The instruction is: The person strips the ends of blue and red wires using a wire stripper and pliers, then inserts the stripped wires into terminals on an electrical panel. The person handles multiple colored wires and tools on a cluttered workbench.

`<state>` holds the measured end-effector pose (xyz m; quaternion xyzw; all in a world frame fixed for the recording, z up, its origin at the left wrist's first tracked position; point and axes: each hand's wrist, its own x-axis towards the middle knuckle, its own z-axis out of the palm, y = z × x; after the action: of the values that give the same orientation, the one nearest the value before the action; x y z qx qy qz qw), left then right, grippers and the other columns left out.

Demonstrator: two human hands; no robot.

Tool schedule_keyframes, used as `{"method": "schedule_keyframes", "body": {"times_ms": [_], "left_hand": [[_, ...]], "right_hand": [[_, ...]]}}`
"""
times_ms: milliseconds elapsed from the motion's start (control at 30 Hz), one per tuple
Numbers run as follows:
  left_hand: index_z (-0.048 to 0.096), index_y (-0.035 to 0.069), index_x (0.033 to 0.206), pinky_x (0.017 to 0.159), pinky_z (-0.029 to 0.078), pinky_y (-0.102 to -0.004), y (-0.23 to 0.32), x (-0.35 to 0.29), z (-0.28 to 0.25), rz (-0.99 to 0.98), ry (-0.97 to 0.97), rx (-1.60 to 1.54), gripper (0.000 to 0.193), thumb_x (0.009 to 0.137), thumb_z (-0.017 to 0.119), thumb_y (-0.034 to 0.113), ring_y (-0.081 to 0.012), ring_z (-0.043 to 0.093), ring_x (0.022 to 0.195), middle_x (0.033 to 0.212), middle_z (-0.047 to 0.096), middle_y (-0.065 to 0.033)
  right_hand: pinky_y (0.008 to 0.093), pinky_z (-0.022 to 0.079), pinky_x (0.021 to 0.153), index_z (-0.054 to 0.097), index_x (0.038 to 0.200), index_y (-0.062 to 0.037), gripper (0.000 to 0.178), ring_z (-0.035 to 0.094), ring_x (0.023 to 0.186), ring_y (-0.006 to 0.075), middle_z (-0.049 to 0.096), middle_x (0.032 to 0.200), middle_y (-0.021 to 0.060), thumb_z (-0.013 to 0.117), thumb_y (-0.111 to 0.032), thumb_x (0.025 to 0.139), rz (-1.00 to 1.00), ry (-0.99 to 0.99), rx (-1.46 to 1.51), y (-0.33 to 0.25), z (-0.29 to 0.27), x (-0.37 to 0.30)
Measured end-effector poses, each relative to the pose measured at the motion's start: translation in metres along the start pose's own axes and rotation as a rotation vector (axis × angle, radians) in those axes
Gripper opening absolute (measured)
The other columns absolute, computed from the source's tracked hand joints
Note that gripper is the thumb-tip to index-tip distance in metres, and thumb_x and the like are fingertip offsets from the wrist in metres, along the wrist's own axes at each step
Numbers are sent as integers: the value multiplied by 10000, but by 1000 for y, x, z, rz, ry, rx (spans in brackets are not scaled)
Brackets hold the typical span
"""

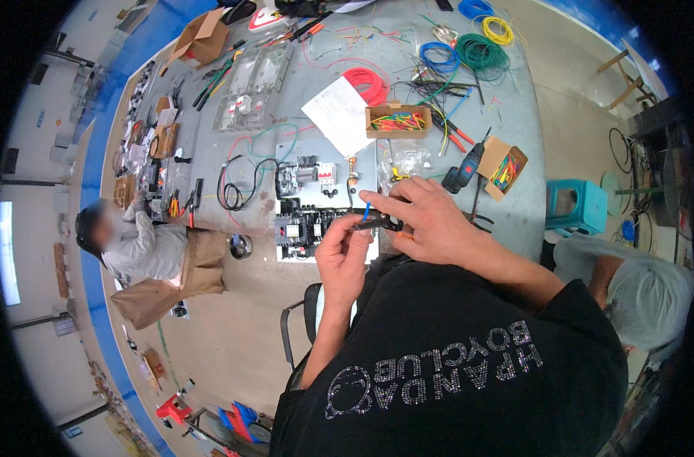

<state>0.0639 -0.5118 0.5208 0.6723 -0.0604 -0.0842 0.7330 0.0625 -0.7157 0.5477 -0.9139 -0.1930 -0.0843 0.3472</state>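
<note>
Blue wire (367,211), a short thin piece, sticks up from the jaws of a black hand tool (377,223) held above the near edge of the grey table (514,137), just in front of a white panel (316,198) fitted with breakers. Left hand (345,255) pinches the wire and the tool's end; right hand (427,221) is clenched around the tool's handles. Loose wire coils, cardboard boxes and a drill crowd the tabletop beyond; bare floor lies open to the left.
</note>
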Motion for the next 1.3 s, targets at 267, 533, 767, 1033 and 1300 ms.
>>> {"method": "schedule_keyframes", "body": {"times_ms": [267,533,767,1033,1300], "left_hand": [[658,-2,1110,529,350,-190,-3,4,8,6,21,40,151,985,639,81,-22,463,610,781,614,13],[659,3,1111,517,343,-195,-1,4,9,-49,8,10,153,983,650,86,-25,464,599,784,634,0],[655,2,1106,479,310,-197,-4,5,9,-61,9,-36,143,1001,632,96,-24,440,562,776,635,-16],[654,4,1112,460,282,-197,-3,7,8,-92,-26,-125,152,1026,593,114,-31,410,532,753,613,-24],[638,12,1122,456,284,-202,-2,8,10,-124,-84,-209,170,1048,548,137,-42,393,521,753,584,-23]], "right_hand": [[439,445,846,566,1435,-196,732,557,933,299,549,965,104,714,-153,719,3,9,-2,5,-1,-3],[438,444,847,562,1438,-184,718,557,931,299,550,965,108,709,-169,736,3,-16,4,10,0,-6],[442,454,847,571,1422,-166,690,561,934,308,553,966,115,699,-165,744,10,-28,54,12,3,-4],[444,460,845,574,1416,-161,674,563,929,307,552,951,114,699,-159,754,22,-37,46,10,0,-3],[435,458,852,564,1426,-168,679,562,937,307,556,964,115,715,-189,765,40,-54,31,11,0,-4]]}}
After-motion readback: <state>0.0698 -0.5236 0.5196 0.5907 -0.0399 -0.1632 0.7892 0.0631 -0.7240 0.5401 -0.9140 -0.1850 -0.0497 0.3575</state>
